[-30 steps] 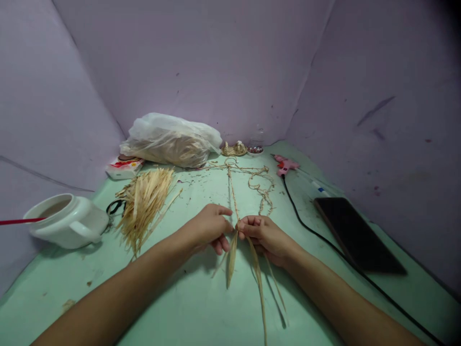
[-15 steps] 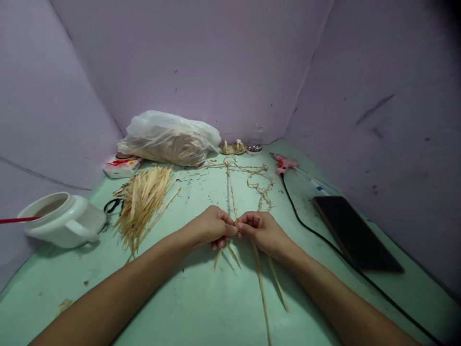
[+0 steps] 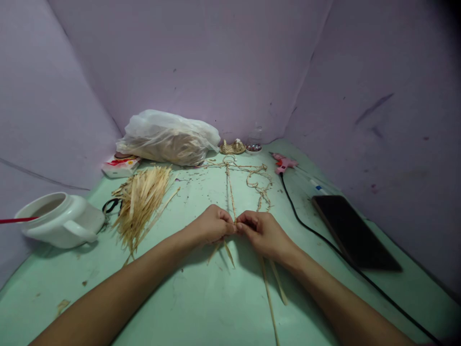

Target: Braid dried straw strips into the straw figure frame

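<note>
A thin twisted straw cord runs toward me from a knotted loop farther back on the green table. At its near end, my left hand and my right hand are pinched close together, fingertips nearly touching. Both are closed on the straw. Short strips stick out below my left hand. Longer loose strips trail from beneath my right hand toward the front. More twisted cord lies in curls beyond my right hand. The fingertips hide the exact point where the strands meet.
A straw bundle, black scissor handles and a white pot are at left. Behind are a plastic bag and a bead dish. A pink glue gun, its black cable and a phone lie right.
The strips under my left hand have shifted slightly left, and those under my right hand have swung right. Both hands stay pinched at the cord's end.
</note>
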Available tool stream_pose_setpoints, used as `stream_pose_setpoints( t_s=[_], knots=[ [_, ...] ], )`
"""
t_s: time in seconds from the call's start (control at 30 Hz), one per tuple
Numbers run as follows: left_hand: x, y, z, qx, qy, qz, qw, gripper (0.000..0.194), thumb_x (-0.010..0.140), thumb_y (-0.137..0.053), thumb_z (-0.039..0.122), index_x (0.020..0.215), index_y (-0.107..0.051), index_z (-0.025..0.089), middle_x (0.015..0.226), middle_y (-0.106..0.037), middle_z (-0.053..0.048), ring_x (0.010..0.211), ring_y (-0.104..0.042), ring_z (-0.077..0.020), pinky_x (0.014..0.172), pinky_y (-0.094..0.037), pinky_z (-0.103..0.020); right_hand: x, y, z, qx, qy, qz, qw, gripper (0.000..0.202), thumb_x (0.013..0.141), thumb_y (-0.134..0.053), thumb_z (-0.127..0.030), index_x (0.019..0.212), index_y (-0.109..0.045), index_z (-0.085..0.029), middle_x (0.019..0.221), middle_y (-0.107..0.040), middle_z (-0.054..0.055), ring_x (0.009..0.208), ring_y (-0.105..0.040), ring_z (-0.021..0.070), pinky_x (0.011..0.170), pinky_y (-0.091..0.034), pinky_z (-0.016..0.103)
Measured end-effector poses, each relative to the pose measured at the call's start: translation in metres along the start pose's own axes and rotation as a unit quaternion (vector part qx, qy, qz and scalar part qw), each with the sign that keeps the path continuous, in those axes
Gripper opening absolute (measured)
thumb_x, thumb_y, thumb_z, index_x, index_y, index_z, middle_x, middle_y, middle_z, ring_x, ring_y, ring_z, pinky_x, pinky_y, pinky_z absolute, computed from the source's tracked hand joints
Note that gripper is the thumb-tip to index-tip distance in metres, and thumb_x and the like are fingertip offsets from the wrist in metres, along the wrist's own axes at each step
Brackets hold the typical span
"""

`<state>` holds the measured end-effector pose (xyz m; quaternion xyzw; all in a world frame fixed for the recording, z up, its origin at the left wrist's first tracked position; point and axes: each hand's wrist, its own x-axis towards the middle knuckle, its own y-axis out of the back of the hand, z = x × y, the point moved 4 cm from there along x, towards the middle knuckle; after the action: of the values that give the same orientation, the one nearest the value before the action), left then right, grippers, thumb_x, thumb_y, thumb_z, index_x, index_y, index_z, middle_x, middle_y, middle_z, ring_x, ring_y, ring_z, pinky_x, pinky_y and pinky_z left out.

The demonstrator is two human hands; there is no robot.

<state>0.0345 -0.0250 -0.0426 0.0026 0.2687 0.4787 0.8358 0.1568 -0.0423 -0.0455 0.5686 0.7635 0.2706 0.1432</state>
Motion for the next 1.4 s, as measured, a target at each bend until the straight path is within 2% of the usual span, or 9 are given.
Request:
stream_pose_setpoints(
  t_s=[0.17, 0.3, 0.4, 0.57, 0.83, 0.97, 1.1, 1.27, 1.4],
  knots=[
    [0.002, 0.000, -0.002, 0.010, -0.045, 0.043, 0.998, 0.005, 0.055, -0.050, 0.012, 0.051, -0.054, 0.011, 0.036, -0.034, 0.006, 0.037, -0.024, -0.0026, 0.039, -0.019, -0.019, 0.000, 0.005, 0.001, -0.052, -0.028, -0.001, 0.998, 0.016, 0.073, -0.048, -0.025, 0.069, -0.061, -0.017, 0.055, -0.054, -0.001, 0.049, -0.041, 0.0092, 0.046, -0.028, 0.021],
    [0.002, -0.003, -0.003, 0.020, -0.050, 0.066, 0.996, 0.007, 0.053, -0.050, 0.011, 0.048, -0.054, 0.010, 0.039, -0.037, 0.005, 0.041, -0.028, -0.0038, 0.041, -0.020, -0.020, -0.002, 0.006, 0.006, -0.047, -0.092, -0.003, 0.995, 0.019, 0.070, -0.051, -0.030, 0.062, -0.059, -0.016, 0.053, -0.055, 0.001, 0.047, -0.042, 0.0095, 0.043, -0.027, 0.021],
    [0.000, -0.006, -0.002, 0.003, -0.032, 0.081, 0.996, 0.007, 0.052, -0.048, 0.011, 0.047, -0.053, 0.011, 0.037, -0.034, 0.005, 0.039, -0.025, -0.0038, 0.039, -0.017, -0.020, -0.007, 0.003, 0.003, -0.049, -0.103, -0.006, 0.993, 0.017, 0.069, -0.052, -0.029, 0.060, -0.057, -0.016, 0.050, -0.054, 0.000, 0.044, -0.041, 0.0089, 0.041, -0.026, 0.020],
    [-0.007, -0.009, 0.000, -0.082, 0.023, 0.064, 0.994, 0.011, 0.050, -0.048, 0.010, 0.041, -0.042, 0.014, 0.032, -0.029, 0.006, 0.031, -0.022, -0.0033, 0.034, -0.012, -0.020, -0.016, 0.001, -0.017, -0.094, -0.041, -0.001, 0.995, 0.014, 0.070, -0.049, -0.023, 0.062, -0.058, -0.016, 0.053, -0.057, 0.001, 0.047, -0.045, 0.0090, 0.043, -0.027, 0.020],
    [-0.007, -0.009, -0.003, -0.128, 0.029, 0.041, 0.990, 0.011, 0.048, -0.045, 0.010, 0.040, -0.040, 0.014, 0.032, -0.028, 0.007, 0.030, -0.019, -0.0024, 0.034, -0.009, -0.020, -0.020, -0.005, -0.032, -0.173, 0.054, -0.042, 0.983, 0.016, 0.069, -0.046, -0.015, 0.059, -0.058, -0.016, 0.052, -0.055, 0.000, 0.045, -0.041, 0.0070, 0.046, -0.025, 0.020],
    [-0.004, -0.009, -0.004, -0.099, 0.017, 0.034, 0.994, 0.004, 0.049, -0.048, 0.010, 0.046, -0.047, 0.013, 0.033, -0.033, 0.006, 0.031, -0.023, -0.0027, 0.035, -0.013, -0.019, -0.014, 0.004, -0.023, -0.067, 0.011, -0.059, 0.996, 0.018, 0.069, -0.051, -0.024, 0.055, -0.057, -0.016, 0.048, -0.050, -0.001, 0.044, -0.039, 0.0072, 0.044, -0.027, 0.019],
    [-0.001, -0.010, -0.007, -0.086, 0.011, 0.012, 0.996, 0.003, 0.053, -0.051, 0.015, 0.051, -0.050, 0.013, 0.035, -0.035, 0.006, 0.032, -0.023, -0.0028, 0.036, -0.012, -0.020, -0.002, 0.022, 0.002, 0.107, -0.119, 0.046, 0.986, 0.021, 0.070, -0.052, -0.031, 0.058, -0.054, -0.014, 0.053, -0.054, 0.001, 0.046, -0.043, 0.0082, 0.046, -0.033, 0.020],
    [0.001, -0.012, -0.013, -0.100, -0.030, 0.007, 0.995, 0.003, 0.054, -0.050, 0.015, 0.052, -0.050, 0.012, 0.038, -0.036, 0.006, 0.034, -0.025, -0.0024, 0.037, -0.015, -0.019, -0.002, -0.003, 0.011, 0.286, -0.249, -0.081, 0.922, 0.008, 0.068, -0.051, -0.022, 0.064, -0.051, -0.014, 0.049, -0.052, -0.001, 0.043, -0.046, 0.0086, 0.044, -0.035, 0.021],
    [-0.001, -0.012, -0.015, -0.098, -0.036, 0.008, 0.994, 0.005, 0.053, -0.046, 0.012, 0.053, -0.051, 0.013, 0.037, -0.036, 0.006, 0.033, -0.026, -0.0026, 0.037, -0.015, -0.019, -0.003, -0.010, 0.006, 0.252, -0.233, -0.061, 0.937, 0.005, 0.066, -0.052, -0.017, 0.062, -0.052, -0.014, 0.040, -0.041, -0.007, 0.035, -0.030, 0.0040, 0.038, -0.022, 0.018]
  ],
)
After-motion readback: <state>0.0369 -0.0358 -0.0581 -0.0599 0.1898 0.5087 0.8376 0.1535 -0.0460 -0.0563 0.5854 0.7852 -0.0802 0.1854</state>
